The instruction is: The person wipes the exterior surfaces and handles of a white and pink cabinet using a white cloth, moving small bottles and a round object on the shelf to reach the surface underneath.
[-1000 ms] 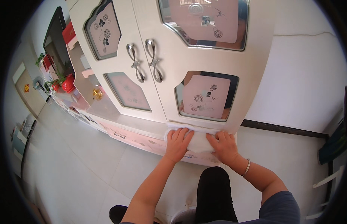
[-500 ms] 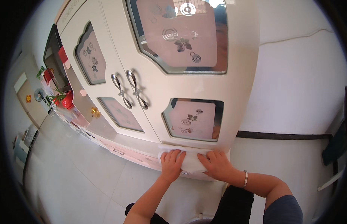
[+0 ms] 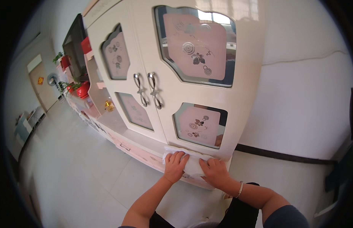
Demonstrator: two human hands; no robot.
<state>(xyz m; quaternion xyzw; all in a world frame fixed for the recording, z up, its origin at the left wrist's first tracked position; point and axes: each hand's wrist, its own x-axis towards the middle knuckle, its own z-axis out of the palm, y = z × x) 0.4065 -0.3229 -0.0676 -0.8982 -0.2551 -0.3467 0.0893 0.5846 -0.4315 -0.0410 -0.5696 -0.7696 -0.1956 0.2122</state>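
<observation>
A white cloth [image 3: 193, 164] lies spread on the low ledge [image 3: 146, 141] of a cream cabinet [image 3: 161, 127], just under its doors. My left hand [image 3: 175, 167] presses on the cloth's left end, fingers bent over it. At the other end, my right hand [image 3: 215, 173] holds the cloth with its thumb toward the left hand; a bangle [image 3: 240, 189] circles that wrist. Part of the cloth hangs over the ledge's front edge between the hands. What lies under the cloth is hidden.
Two looped metal handles [image 3: 154, 91] stick out from the doors above. Left along the unit stand a gold ornament [image 3: 109, 105], a red plant pot [image 3: 83, 90] and a dark television [image 3: 74, 49]. A white wall [image 3: 298, 102] rises at the right.
The whole view has shifted, so the cabinet doors sit lower and more to the right. My right hand has come slightly closer to my left; both stay on the cloth.
</observation>
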